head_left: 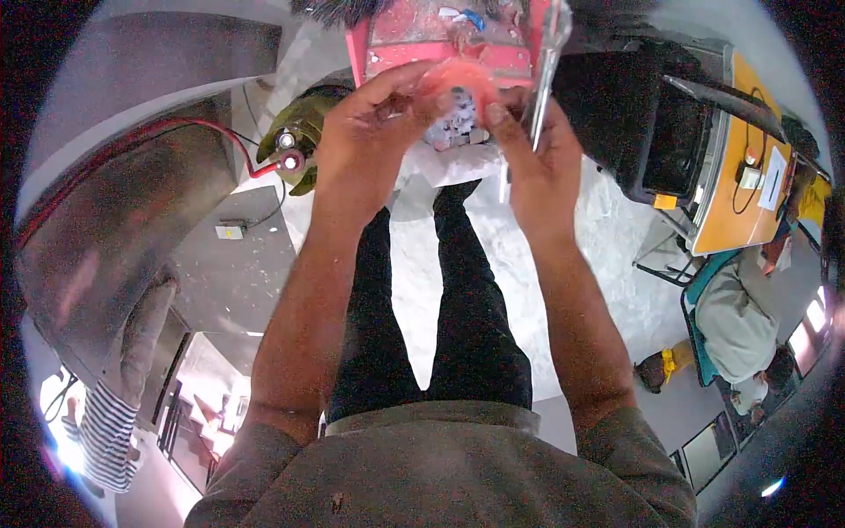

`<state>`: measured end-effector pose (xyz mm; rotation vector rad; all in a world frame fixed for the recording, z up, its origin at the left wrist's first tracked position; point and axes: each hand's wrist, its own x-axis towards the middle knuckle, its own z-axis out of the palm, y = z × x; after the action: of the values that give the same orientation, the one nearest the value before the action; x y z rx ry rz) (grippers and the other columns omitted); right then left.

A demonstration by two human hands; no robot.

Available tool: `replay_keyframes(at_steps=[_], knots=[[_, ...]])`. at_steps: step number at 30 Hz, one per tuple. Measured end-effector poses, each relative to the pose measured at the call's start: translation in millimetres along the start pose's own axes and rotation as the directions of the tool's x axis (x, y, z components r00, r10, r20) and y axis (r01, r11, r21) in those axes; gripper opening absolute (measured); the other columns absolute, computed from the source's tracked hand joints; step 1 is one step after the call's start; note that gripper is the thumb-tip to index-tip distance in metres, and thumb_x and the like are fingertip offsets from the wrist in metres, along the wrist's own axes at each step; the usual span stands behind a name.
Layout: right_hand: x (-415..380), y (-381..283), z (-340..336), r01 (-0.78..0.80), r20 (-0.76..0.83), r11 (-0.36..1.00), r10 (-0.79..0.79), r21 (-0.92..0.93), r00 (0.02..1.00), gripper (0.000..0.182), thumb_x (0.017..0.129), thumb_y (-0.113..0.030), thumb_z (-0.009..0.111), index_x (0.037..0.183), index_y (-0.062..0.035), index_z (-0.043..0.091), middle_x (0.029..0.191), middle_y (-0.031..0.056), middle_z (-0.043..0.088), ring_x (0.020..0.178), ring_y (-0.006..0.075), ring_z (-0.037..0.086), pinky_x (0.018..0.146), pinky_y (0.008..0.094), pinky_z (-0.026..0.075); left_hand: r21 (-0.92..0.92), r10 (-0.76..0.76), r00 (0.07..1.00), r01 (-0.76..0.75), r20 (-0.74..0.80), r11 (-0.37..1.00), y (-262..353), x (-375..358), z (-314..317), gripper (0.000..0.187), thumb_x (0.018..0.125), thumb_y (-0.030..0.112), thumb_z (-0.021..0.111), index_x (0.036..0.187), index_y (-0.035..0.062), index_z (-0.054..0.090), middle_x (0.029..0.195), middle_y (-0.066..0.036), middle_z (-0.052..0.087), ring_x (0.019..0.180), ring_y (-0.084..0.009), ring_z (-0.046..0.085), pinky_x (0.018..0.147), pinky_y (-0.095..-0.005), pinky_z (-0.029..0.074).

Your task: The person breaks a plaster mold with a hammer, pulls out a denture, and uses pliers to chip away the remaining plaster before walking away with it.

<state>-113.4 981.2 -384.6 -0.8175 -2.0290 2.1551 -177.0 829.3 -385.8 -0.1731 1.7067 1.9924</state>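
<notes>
A pink, arch-shaped piece (468, 76), blurred and slightly see-through, is held up between both my hands. My left hand (363, 132) pinches its left end with thumb and fingers. At the other end, the thumb and fingers of my right hand (539, 154) close on it. A shiny pale rod (547, 75) runs up past my right fingers; I cannot tell whether they grip it. Below the arch sits a white bag (453, 165) with grey-white scraps (458, 123) in its mouth. Just beyond my hands is a red dustpan (409, 31) with dust and litter.
Dark bristles (339, 9) touch the top edge. To the left are a red hose (224, 132) and a green bag-like object (304, 132). A black case (616, 114) and an orange-topped table (744, 167) stand right. A seated person (735, 317) is at far right.
</notes>
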Motion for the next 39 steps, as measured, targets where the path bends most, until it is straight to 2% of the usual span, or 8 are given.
replay_keyframes(at_steps=[10,14,18,20,23,27,29,39], knots=[[18.2,62.2,-25.1,-0.157,0.024,0.934,0.173,-0.32,0.985,0.023,0.088,-0.019,0.061,0.102,-0.0014,0.06,0.089,0.0151,0.064,0.082,0.0264,0.064,0.078,0.037,0.049,0.03,0.0,0.998,0.002,-0.067,1.0,-44.2,0.6,-14.3,0.014,0.089,0.007,0.062,0.1,0.0007,0.057,0.097,-0.008,0.065,0.094,-0.0179,0.062,0.092,-0.0292,0.046],[73.6,93.9,-46.2,-0.083,-0.056,0.662,0.062,-0.744,0.997,0.046,0.082,-0.02,0.061,0.122,-0.0003,0.049,0.101,0.0228,0.062,0.091,0.0429,0.06,0.084,0.0492,0.048,-0.138,-0.138,0.99,0.132,-0.037,0.982,-40.8,4.7,-15.6,0.014,0.091,0.015,0.055,0.094,0.001,0.056,0.099,-0.01,0.063,0.096,-0.0204,0.061,0.095,-0.0339,0.046],[125.0,144.4,-59.5,0.127,0.03,0.538,-0.186,-0.833,0.982,0.056,0.08,-0.017,0.063,0.128,0.0037,0.046,0.123,0.0221,0.055,0.108,0.0421,0.055,0.093,0.0439,0.045,-0.562,-0.361,0.93,0.331,0.062,0.758,-61.1,8.4,-25.3,0.027,0.087,0.03,0.046,0.089,0.006,0.058,0.083,-0.006,0.059,0.083,-0.0219,0.058,0.084,-0.0405,0.046],[141.0,148.4,-54.9,0.313,0.239,0.2,-0.322,-0.929,0.916,0.06,0.078,-0.018,0.066,0.129,0.004,0.044,0.124,0.0209,0.053,0.111,0.0413,0.052,0.096,0.0459,0.042,-0.719,-0.423,0.902,0.352,0.089,0.6,-60.8,9.4,-27.9,0.031,0.086,0.036,0.045,0.087,0.0077,0.058,0.079,-0.005,0.057,0.078,-0.0222,0.056,0.083,-0.041,0.046],[143.1,144.1,-47.3,0.46,0.398,-0.018,-0.531,-0.888,0.748,0.057,0.077,-0.022,0.067,0.125,0.0023,0.047,0.12,0.0195,0.055,0.111,0.0397,0.05,0.098,0.0485,0.039,-0.808,-0.327,0.905,0.399,0.272,0.434,-56.5,12.2,-34.2,0.031,0.085,0.038,0.05,0.076,0.0085,0.056,0.078,-0.007,0.051,0.075,-0.0231,0.047,0.082,-0.044,0.045],[153.3,138.9,-29.2,0.424,0.384,-0.043,-0.516,-0.904,0.766,0.052,0.078,-0.025,0.067,0.119,0.0019,0.051,0.117,0.0189,0.056,0.108,0.0378,0.052,0.097,0.0501,0.04,-0.756,-0.363,0.864,0.489,0.35,0.435,-51.3,21.6,-32.6,0.035,0.083,0.044,0.051,0.07,0.0115,0.055,0.079,-0.004,0.051,0.079,-0.022,0.048,0.081,-0.0471,0.043],[156.0,133.8,-16.0,0.502,0.381,0.151,-0.478,-0.852,0.791,0.048,0.078,-0.027,0.067,0.116,-0.0007,0.055,0.116,0.0149,0.058,0.107,0.0363,0.054,0.096,0.0505,0.04,-0.75,-0.369,0.859,0.498,0.356,0.436,-49.2,24.5,-28.2,0.035,0.08,0.046,0.054,0.07,0.0126,0.056,0.077,-0.002,0.051,0.079,-0.0213,0.05,0.086,-0.0487,0.042],[157.3,129.6,-22.6,0.549,0.448,0.115,-0.453,-0.828,0.771,0.023,0.082,-0.024,0.065,0.099,-0.0085,0.067,0.094,0.0136,0.068,0.087,0.0335,0.063,0.083,0.0415,0.049,-0.751,-0.238,0.955,0.285,0.175,0.595,-78.4,42.9,-18.7,0.032,0.081,0.028,0.047,0.082,-0.0001,0.064,0.102,-0.011,0.063,0.11,-0.0324,0.054,0.1,-0.0521,0.038]])
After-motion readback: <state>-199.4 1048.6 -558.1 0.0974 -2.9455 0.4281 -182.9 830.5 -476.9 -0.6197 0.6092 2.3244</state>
